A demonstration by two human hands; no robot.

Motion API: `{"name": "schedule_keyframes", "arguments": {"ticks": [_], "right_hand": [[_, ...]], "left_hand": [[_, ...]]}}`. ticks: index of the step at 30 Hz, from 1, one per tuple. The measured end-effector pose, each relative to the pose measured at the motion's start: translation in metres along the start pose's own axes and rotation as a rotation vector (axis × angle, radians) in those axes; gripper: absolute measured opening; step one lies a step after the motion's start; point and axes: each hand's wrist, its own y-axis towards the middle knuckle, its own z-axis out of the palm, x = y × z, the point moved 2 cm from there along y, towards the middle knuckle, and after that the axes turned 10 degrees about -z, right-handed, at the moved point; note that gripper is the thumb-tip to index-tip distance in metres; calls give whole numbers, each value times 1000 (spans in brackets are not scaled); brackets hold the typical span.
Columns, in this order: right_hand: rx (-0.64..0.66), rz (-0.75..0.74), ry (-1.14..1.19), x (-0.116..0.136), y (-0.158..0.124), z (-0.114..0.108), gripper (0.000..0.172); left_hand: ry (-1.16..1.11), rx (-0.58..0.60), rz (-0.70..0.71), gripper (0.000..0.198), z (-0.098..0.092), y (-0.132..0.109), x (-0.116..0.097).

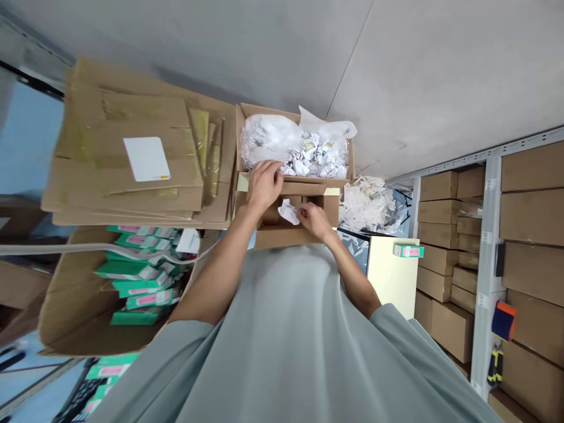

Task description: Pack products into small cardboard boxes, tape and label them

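My right hand is closed on a crumpled piece of white paper. It is over an open brown carton right in front of my body. My left hand rests over the near edge of a second carton behind it, with fingers loosely bent and a little apart. Its fingertips are beside a heap of crumpled white paper in that carton; I see nothing held in them. Clear plastic wrap lies in the same carton.
Flattened cardboard is stacked at left, above a large carton of green-and-pink boxes. A white cable crosses there. At right are shredded paper, a small green box and shelves of cartons. A wall stands behind.
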Motion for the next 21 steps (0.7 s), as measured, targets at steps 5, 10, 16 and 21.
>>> {"name": "schedule_keyframes", "arguments": {"ticks": [5, 10, 16, 21], "right_hand": [[-181, -77, -187, 31, 27, -44, 32], [-134, 83, -398, 45, 110, -81, 34], [-18, 159, -358, 30, 147, -82, 28], [-151, 56, -188, 12, 126, -94, 19]], "left_hand": [[7, 28, 13, 40, -2, 6, 6], [69, 16, 6, 40, 3, 9, 6], [121, 13, 1, 39, 2, 7, 0], [102, -5, -24, 38, 4, 6, -4]]}}
